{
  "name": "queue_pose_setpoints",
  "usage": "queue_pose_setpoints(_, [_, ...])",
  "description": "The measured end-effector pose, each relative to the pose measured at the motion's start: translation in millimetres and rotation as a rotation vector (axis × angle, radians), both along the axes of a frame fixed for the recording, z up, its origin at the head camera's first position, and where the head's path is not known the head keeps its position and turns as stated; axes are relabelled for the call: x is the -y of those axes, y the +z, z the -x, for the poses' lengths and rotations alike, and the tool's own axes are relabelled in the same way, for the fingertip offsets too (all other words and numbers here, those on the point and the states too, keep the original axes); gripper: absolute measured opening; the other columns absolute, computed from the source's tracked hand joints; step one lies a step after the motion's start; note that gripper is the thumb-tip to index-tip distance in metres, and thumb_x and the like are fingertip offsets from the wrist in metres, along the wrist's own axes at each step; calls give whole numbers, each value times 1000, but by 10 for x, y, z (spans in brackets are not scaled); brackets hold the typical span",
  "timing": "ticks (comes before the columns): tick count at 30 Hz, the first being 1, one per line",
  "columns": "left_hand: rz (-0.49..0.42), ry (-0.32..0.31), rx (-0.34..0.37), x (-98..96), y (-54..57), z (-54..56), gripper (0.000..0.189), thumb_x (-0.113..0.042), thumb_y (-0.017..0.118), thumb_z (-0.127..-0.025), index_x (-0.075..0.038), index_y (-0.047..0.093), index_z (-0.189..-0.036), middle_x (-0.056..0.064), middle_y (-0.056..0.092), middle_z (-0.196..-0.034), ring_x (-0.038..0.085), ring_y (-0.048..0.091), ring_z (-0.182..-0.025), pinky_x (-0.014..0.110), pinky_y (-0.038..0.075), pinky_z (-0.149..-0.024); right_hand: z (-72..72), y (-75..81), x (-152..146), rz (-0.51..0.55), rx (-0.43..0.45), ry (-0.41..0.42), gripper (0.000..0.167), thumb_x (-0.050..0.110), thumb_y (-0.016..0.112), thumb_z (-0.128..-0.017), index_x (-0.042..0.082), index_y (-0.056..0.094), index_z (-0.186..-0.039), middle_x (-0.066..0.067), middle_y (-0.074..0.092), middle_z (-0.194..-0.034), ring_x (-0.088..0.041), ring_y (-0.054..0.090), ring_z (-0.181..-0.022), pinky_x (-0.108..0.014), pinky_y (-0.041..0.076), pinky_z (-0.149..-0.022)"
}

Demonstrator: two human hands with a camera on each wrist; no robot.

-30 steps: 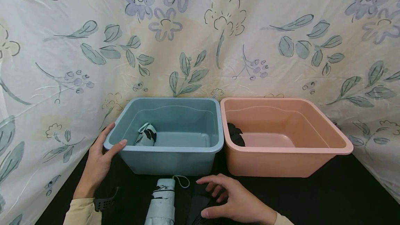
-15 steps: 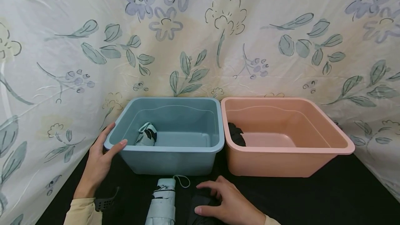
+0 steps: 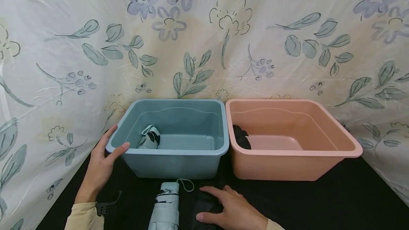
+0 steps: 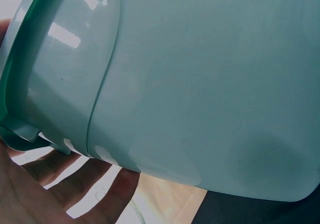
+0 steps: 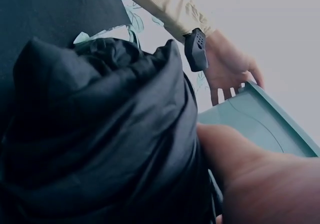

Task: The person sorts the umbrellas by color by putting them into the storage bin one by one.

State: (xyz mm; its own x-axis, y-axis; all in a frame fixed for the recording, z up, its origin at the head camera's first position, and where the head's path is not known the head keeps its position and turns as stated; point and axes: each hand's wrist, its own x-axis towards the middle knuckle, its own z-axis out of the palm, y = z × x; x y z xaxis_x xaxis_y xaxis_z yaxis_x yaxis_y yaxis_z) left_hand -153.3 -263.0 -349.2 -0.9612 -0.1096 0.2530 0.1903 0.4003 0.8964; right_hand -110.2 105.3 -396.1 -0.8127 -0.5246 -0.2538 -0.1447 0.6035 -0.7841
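Note:
My left hand (image 3: 100, 168) rests at the left end of a blue plastic bin (image 3: 175, 166), thumb over the rim and fingers along the outer side. In front of the bins, my right hand (image 3: 234, 208) lies over a black folded umbrella (image 3: 204, 203), thumb and index finger spread apart across it. The right wrist view has this bundle of gathered black fabric (image 5: 110, 129) up close, with the hand right at its side. To its left lies a light blue folded umbrella (image 3: 164, 208) with a cord loop at its top.
Right beside the blue bin stands a pink bin (image 3: 271, 168), with a black fabric item (image 3: 241, 137) at its left side. Another light blue folded umbrella (image 3: 149, 139) leans inside the blue bin. A flowered curtain (image 3: 204, 45) hangs behind, above a black tabletop (image 3: 338, 201).
My right hand has moved left and down onto the black umbrella, its thumb coming further across it. The left hand and both bins have stayed put.

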Motion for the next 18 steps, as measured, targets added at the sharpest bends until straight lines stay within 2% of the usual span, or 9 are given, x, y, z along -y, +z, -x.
queue_pose_setpoints(2, [0,1,0,-3,2,1,79,-29,60,-102,-16,14,-164,26,16,-163,50,26,-138,76,23,-106,-1,6,20,-6,3,1,61,51,76,-88,32,57,-143,-14,51,-144,-50,44,-129,-76,38,-90])
queue_pose_setpoints(3, [-1,2,1,-4,3,2,79,-29,60,-102,-16,14,-164,26,16,-163,50,26,-138,76,22,-106,1,8,31,-9,1,3,62,51,76,-88,31,57,-144,-14,52,-144,-50,45,-128,-76,38,-91])
queue_pose_setpoints(12, [-7,2,4,-17,10,5,79,-28,60,-102,-16,13,-165,26,15,-163,51,26,-138,76,22,-106,61,13,101,-15,-52,54,66,51,78,-86,29,56,-144,-11,58,-136,-42,51,-121,-68,45,-87])
queue_pose_setpoints(18, [-6,-6,1,-21,20,4,79,-28,60,-102,-15,13,-164,27,15,-163,51,25,-139,76,23,-106,88,-36,125,58,-23,36,63,52,79,-84,32,58,-140,-7,58,-139,-55,41,-130,-75,40,-89])
